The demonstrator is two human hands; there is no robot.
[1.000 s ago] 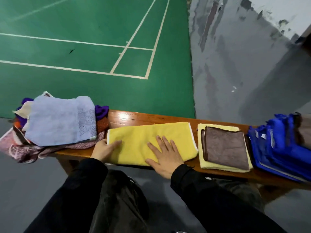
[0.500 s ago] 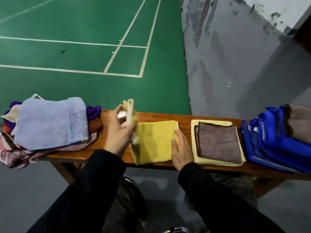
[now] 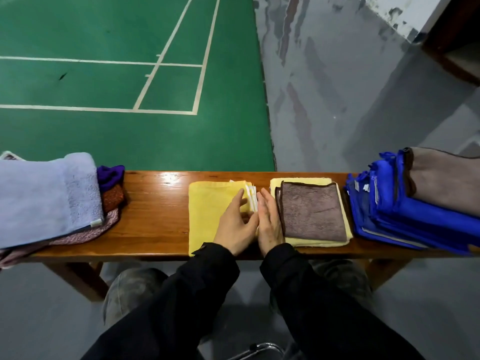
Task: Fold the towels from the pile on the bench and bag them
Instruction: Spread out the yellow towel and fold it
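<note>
A yellow towel (image 3: 207,211), folded into a square, lies in the middle of the wooden bench (image 3: 155,211). My left hand (image 3: 236,224) rests flat on its right half with fingers straight. My right hand (image 3: 268,222) stands on edge against the towel's right side, fingers straight, touching its stacked white-trimmed edges. Just to the right lies a folded brown towel (image 3: 311,211) on top of a folded pale yellow towel (image 3: 342,229). The unfolded pile (image 3: 46,198) sits at the bench's left end, a light blue towel on top.
A blue bag (image 3: 389,216) holding a folded brown towel (image 3: 446,183) sits at the bench's right end. Beyond the bench lie a green court floor (image 3: 117,87) and a grey floor (image 3: 337,100). My knees are under the bench's front edge.
My left hand carried the yellow towel's left half over to the right and laid it down. It now lies flat on the folded towel, and my right hand has moved to its right edge.
</note>
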